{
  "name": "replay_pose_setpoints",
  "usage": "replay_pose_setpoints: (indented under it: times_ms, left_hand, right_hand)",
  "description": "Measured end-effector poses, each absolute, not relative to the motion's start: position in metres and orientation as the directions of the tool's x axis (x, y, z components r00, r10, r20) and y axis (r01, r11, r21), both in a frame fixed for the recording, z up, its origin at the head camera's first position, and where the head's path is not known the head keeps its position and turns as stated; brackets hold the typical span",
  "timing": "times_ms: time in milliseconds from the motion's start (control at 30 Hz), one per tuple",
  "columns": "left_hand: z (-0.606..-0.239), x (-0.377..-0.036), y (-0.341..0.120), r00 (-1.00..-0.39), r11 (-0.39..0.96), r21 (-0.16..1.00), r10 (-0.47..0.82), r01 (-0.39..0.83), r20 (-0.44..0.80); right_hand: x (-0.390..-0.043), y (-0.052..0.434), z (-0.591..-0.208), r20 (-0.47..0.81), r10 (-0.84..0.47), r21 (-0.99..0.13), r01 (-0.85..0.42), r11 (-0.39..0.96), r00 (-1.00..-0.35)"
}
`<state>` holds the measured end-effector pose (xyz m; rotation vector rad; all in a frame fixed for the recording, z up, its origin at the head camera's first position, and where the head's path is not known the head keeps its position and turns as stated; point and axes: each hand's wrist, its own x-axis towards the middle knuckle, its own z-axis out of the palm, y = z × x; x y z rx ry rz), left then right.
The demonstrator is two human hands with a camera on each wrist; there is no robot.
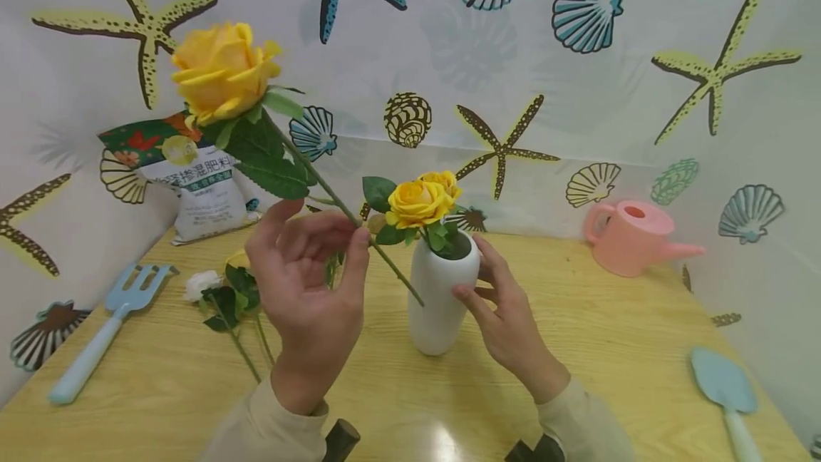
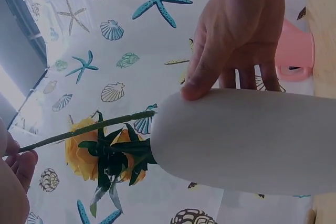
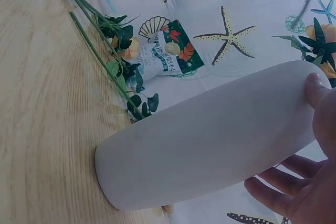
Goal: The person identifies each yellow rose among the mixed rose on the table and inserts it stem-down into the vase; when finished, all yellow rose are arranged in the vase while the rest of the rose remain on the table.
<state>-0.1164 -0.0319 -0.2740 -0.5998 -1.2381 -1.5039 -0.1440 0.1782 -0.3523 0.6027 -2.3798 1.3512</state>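
Observation:
Between thumb and fingers, my left hand (image 1: 308, 284) pinches the green stem of a large yellow rose (image 1: 224, 73). The bloom points up and left, while the stem's lower end slants down in front of the white vase (image 1: 439, 298) in the head view. In the left wrist view that stem end (image 2: 142, 115) appears close to the vase's mouth. My right hand (image 1: 516, 326) holds the vase near its rim, thumb on the front and fingers along the right side. Yellow roses (image 1: 420, 203) with green leaves stand in the vase.
More flowers, one a white bloom (image 1: 203, 285), lie on the wooden table (image 1: 378, 405) at left. Beside them is a blue hand fork (image 1: 115, 326), with a fertilizer bag (image 1: 208, 194) behind. A pink watering can (image 1: 631, 241) and a blue trowel (image 1: 725, 383) are at right.

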Motion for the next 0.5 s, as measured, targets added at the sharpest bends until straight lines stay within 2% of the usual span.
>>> replay_pose_setpoints:
  times_ms: [200, 500]
  left_hand:
    - [-0.261, -0.127, -0.017, -0.269, -0.021, 0.296, -0.488, 0.955, 0.83]
    - [-0.262, -0.14, 0.0, -0.209, 0.061, 0.262, -0.446, 0.963, 0.87]
  right_hand:
    - [-0.143, 0.176, -0.351, 0.471, -0.196, -0.731, -0.505, 0.459, -0.86]
    - [-0.142, 0.176, -0.351, 0.463, -0.187, -0.742, -0.494, 0.453, -0.867]
